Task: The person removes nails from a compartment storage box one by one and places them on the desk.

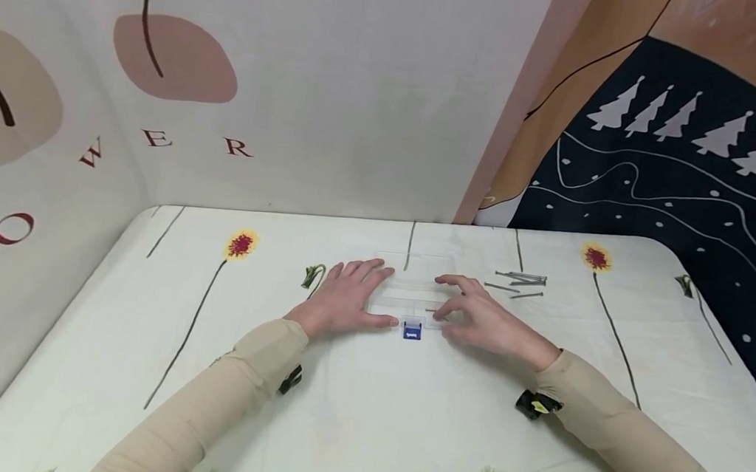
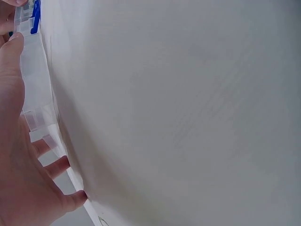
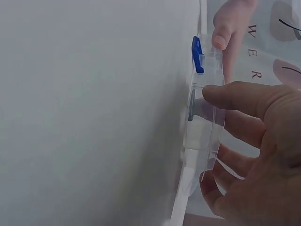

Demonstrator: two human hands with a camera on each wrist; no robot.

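Observation:
A clear plastic box [image 1: 393, 302] with a blue latch [image 1: 413, 331] lies on the cloth-covered table, its transparent lid [image 1: 425, 263] folded back. My left hand [image 1: 349, 300] rests at its left side, fingers spread and the thumb along the front edge. At the right part of the box is my right hand [image 1: 487, 322], fingers bent loosely. One nail [image 3: 192, 104] shows through the front wall in the right wrist view, low in the box. The right thumb [image 3: 230, 96] is at the front wall, and another fingertip shows behind the plastic near the nail.
Several loose nails [image 1: 528, 280] lie on the table to the right of the box. A patterned cloth [image 1: 337, 411] with printed flowers covers the table. Behind it hangs a pale printed curtain [image 1: 361, 116], with a dark tree-patterned cloth [image 1: 676, 170] at the right.

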